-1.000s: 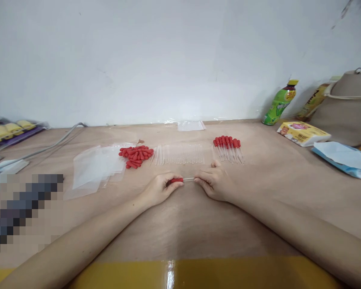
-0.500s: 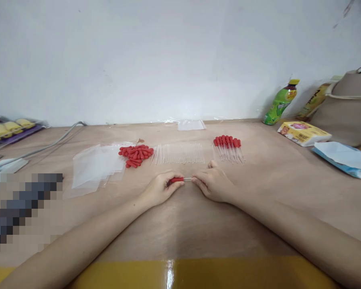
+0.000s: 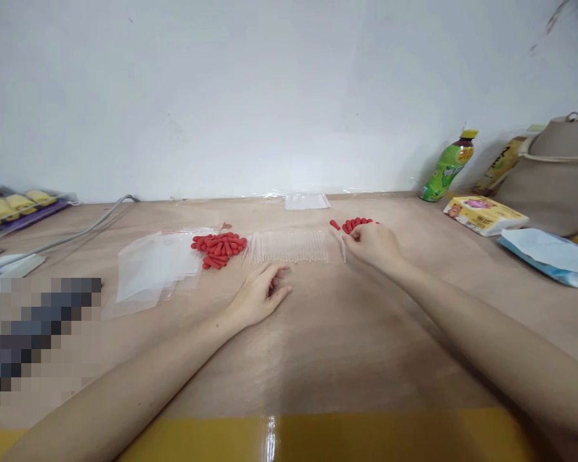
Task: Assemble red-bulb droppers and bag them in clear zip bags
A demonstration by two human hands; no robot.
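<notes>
My left hand rests over the brown table, thumb and fingers apart with nothing between them. My right hand is farther out, its fingers pinched on a clear tube tipped with a red bulb. It is beside a group of red-bulbed droppers, whose lower parts the hand hides. Between the hands and the wall lies a row of clear thin tubes. Left of that row is a pile of loose red bulbs.
Clear plastic bags lie left of the bulbs; a small bag is near the wall. A green bottle, tissue pack, blue packet and beige bag stand right. A grey cable runs left.
My right hand has moved away and to the right, from the middle to the red-bulbed droppers, carrying one. My left hand has let go of the red bulb and opened.
</notes>
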